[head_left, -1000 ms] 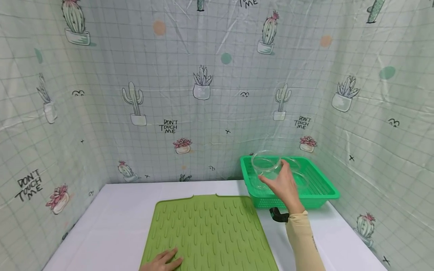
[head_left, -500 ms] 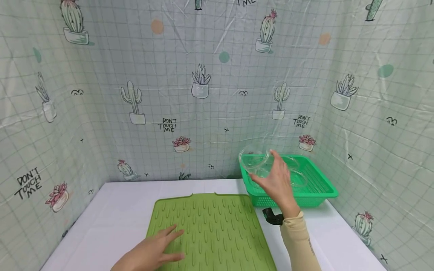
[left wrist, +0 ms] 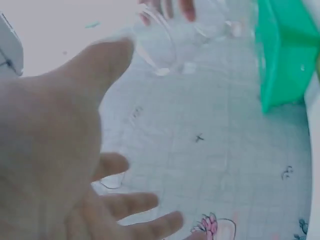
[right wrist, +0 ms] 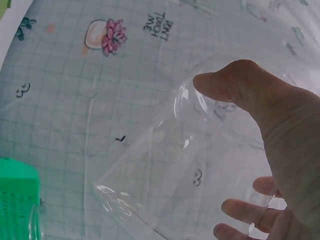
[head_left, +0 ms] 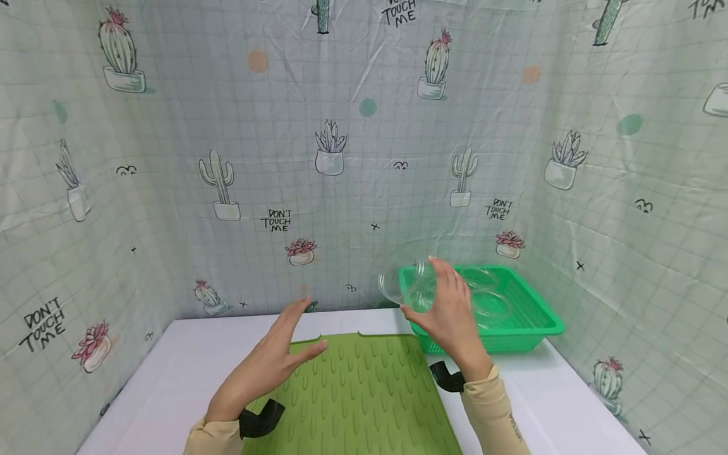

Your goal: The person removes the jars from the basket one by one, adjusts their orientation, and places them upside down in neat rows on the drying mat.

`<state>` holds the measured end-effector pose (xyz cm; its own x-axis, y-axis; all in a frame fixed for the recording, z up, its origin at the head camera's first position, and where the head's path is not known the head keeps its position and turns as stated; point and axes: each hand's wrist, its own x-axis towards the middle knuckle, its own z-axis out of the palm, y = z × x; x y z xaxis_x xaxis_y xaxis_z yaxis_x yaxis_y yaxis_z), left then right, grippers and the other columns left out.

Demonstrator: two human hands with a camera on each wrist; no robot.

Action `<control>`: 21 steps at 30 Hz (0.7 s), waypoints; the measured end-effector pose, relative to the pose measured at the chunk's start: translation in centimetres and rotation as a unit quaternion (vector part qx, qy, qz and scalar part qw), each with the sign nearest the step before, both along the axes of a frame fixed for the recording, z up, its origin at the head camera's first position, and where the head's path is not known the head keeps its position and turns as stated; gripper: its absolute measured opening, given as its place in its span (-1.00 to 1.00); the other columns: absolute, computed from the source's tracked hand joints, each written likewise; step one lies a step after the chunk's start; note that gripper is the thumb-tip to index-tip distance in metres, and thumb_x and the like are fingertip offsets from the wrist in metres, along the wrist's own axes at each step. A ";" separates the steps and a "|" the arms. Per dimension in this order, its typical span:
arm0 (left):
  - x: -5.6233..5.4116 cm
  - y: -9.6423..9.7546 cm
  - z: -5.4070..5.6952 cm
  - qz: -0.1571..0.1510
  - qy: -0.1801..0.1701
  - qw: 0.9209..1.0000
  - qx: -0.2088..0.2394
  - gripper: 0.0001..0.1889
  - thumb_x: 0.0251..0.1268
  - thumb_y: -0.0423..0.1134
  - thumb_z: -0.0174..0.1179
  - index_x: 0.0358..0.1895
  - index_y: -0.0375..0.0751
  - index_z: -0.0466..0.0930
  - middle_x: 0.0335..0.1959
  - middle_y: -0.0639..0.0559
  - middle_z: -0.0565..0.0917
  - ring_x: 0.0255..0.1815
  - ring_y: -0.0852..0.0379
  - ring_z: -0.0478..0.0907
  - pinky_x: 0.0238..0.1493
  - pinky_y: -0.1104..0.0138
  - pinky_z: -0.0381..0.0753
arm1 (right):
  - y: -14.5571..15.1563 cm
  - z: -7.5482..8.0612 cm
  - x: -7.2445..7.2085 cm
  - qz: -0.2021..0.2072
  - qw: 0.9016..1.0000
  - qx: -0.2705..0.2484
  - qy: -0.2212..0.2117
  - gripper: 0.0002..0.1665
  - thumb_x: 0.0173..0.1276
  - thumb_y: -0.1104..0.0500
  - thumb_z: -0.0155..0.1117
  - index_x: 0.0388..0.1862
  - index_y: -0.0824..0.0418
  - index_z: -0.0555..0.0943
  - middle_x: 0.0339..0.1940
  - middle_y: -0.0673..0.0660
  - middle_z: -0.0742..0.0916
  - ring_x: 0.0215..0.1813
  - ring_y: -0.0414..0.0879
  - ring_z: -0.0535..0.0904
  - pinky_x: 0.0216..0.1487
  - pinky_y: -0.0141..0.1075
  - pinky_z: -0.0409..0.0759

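My right hand [head_left: 449, 309] grips a clear round plastic container [head_left: 392, 284] between thumb and fingers, in the air in front of the green basket. The container is tilted on its side, its round end towards the left. In the right wrist view its see-through wall [right wrist: 155, 165] spans the space beside the thumb. My left hand [head_left: 270, 360] is raised above the green mat [head_left: 370, 392], thumb and fingers spread, holding nothing. The left wrist view shows the left hand [left wrist: 55, 130] apart from the container [left wrist: 162, 45].
The green plastic basket [head_left: 548, 328] stands at the back right of the white table [head_left: 142, 392]. Clear round pieces [head_left: 491, 303] lie inside it. A cactus-print curtain [head_left: 364, 189] encloses the table at the back and sides.
My right hand has carried the container leftward from over the basket and tipped it sideways. My left hand has risen from the mat and moved forward, its fingers spreading.
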<state>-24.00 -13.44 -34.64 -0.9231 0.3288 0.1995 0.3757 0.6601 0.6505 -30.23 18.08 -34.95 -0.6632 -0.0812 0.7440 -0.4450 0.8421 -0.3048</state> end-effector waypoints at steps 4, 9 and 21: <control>-0.5 0.6 0.1 0.024 0.005 0.999 0.046 -0.06 0.29 0.31 0.07 0.54 0.30 -0.36 0.60 -0.03 -0.22 0.60 -0.16 -0.21 0.40 -0.30 0.03 | -1.3 -0.5 0.6 0.015 0.999 0.032 0.022 0.23 -0.13 -0.09 0.62 0.46 0.19 0.17 0.38 0.21 0.40 0.35 0.21 0.31 0.36 0.19 0.24; -0.9 0.9 0.1 0.039 0.002 0.997 0.072 -0.05 0.30 0.29 0.07 0.52 0.35 -0.42 0.60 -0.03 -0.29 0.59 -0.18 -0.24 0.38 -0.34 0.02 | -2.2 -0.9 1.1 0.035 0.997 0.056 0.028 0.26 -0.18 -0.10 0.64 0.47 0.18 0.19 0.37 0.22 0.42 0.35 0.21 0.31 0.35 0.19 0.24; -2.4 1.2 0.3 0.030 0.033 0.993 0.111 -0.03 0.26 0.25 0.16 0.51 0.40 -0.41 0.60 0.00 -0.29 0.59 -0.19 -0.25 0.37 -0.34 0.05 | -1.9 -0.1 0.7 0.066 0.990 0.118 0.050 0.27 -0.20 -0.10 0.65 0.48 0.15 0.21 0.36 0.23 0.43 0.37 0.17 0.32 0.38 0.16 0.22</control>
<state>-26.43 -12.27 -34.33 -0.9224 0.2155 0.3206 0.3863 0.5262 0.7576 -29.55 16.14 -35.04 -0.5590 -0.3418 0.7554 -0.5739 0.8171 -0.0550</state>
